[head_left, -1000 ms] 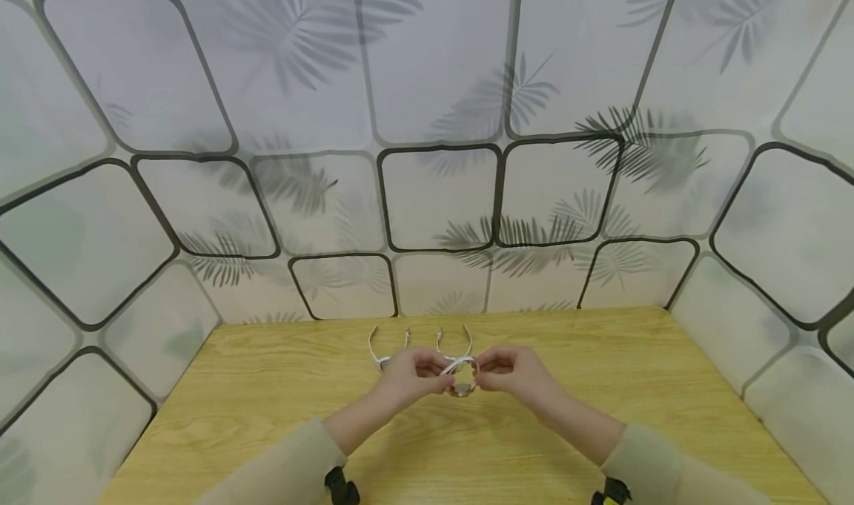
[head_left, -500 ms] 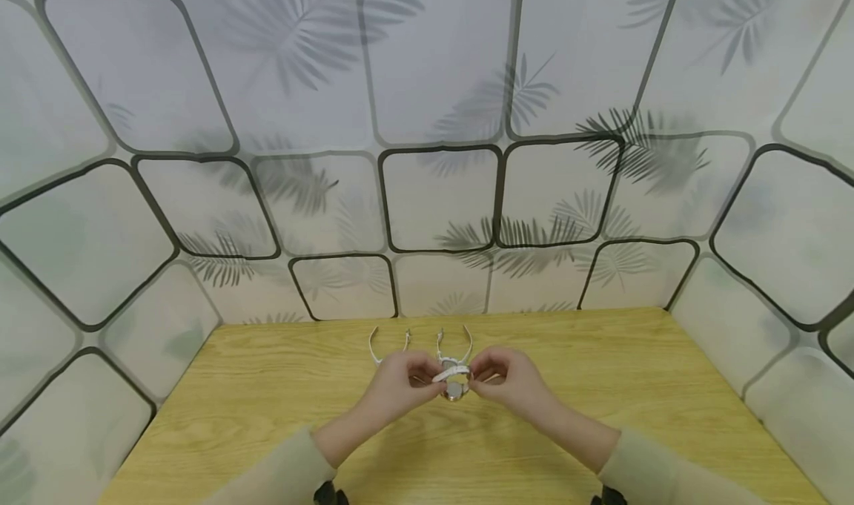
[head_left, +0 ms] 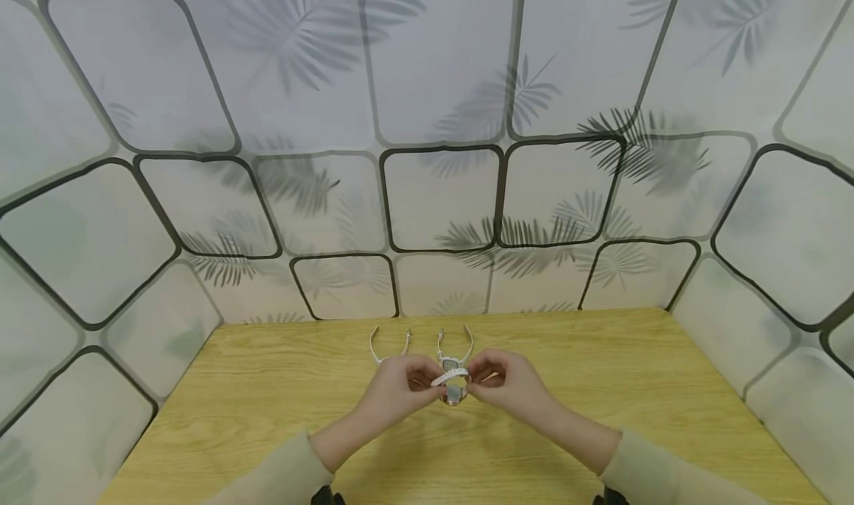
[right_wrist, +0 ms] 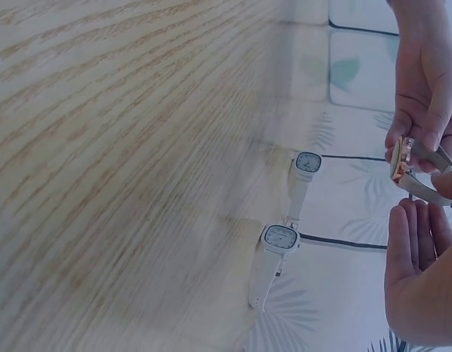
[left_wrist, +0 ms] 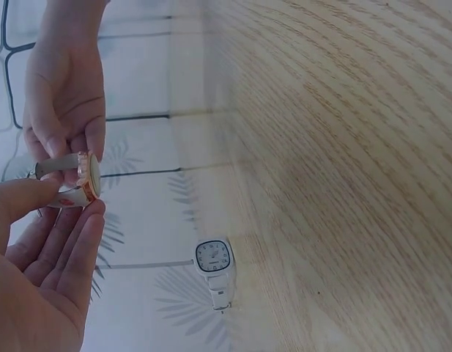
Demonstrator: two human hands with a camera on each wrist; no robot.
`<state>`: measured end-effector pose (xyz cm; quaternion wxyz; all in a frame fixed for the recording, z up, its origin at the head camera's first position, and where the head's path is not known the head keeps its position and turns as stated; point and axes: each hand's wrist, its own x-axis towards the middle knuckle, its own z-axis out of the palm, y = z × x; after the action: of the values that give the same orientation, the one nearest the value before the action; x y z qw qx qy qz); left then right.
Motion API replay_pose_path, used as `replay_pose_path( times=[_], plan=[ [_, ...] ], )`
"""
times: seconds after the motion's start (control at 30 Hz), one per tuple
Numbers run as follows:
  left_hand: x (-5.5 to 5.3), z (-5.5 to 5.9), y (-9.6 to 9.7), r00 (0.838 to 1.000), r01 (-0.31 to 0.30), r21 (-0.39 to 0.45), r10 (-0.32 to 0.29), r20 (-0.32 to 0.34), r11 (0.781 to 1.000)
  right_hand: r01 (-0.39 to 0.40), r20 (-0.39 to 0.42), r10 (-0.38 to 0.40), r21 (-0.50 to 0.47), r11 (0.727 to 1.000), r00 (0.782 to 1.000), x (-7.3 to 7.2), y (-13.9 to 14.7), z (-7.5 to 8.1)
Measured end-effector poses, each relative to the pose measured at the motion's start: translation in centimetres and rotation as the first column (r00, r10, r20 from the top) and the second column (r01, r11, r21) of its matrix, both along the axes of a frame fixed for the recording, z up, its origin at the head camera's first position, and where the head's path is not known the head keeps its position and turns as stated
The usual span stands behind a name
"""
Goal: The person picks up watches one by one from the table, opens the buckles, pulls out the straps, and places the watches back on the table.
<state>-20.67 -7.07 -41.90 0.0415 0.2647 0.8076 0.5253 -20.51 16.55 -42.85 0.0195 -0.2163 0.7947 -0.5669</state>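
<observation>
Both hands hold a wristwatch with a white strap and a rose-gold case, raised over the table. Its strap is bent round into a loop, dial side toward the person. My left hand pinches the loop's left side between thumb and fingers. On the other side, the thumb and fingers of my right hand grip the strap. From the left wrist, the case shows edge-on between the two hands. The fingers partly cover the strap ends.
Behind the hands, two white watches with squarish dials, a left one and a right one, rest on the wooden table, straps curving up. A patterned backdrop encloses the back and sides.
The held watch has tilted so its dial faces up more, and its strap ends, crossed before, now lie along each other. Both hands have shifted slightly left.
</observation>
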Motion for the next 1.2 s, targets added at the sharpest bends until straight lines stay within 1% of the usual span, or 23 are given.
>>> replay_pose_path(
  times=[0.1,0.3,0.47,0.63,0.87,1.0,1.2],
  plan=[
    [0.07,0.04,0.00,1.000,0.000,-0.010,0.000,-0.004,1.000,0.002,-0.016,-0.002,-0.005,1.000,1.000,0.15,0.03,0.18],
    [0.19,0.01,0.06,1.000,0.005,-0.016,-0.005,-0.009,1.000,-0.003,-0.014,0.003,-0.004,1.000,1.000,0.36,-0.05,0.65],
    [0.25,-0.17,0.12,1.000,0.011,-0.014,-0.011,0.000,1.000,0.003,-0.046,-0.003,0.005,1.000,0.999,0.40,-0.18,0.67],
    [0.26,-0.15,0.16,1.000,0.013,-0.020,-0.013,-0.006,1.000,0.014,-0.084,-0.014,0.001,1.000,0.996,0.46,-0.26,0.51],
    [0.03,-0.13,0.44,1.000,0.001,-0.020,-0.001,-0.012,1.000,0.013,-0.067,-0.014,-0.012,1.000,0.998,0.69,-0.45,0.72],
    [-0.07,-0.14,0.70,1.000,0.002,-0.003,-0.002,-0.020,1.000,0.002,-0.071,-0.003,-0.008,1.000,0.997,0.77,-0.55,0.68],
    [0.07,-0.09,0.80,0.999,-0.009,-0.002,0.008,-0.031,1.000,-0.011,-0.084,0.011,-0.008,1.000,0.996,0.78,-0.68,0.53]
  ],
)
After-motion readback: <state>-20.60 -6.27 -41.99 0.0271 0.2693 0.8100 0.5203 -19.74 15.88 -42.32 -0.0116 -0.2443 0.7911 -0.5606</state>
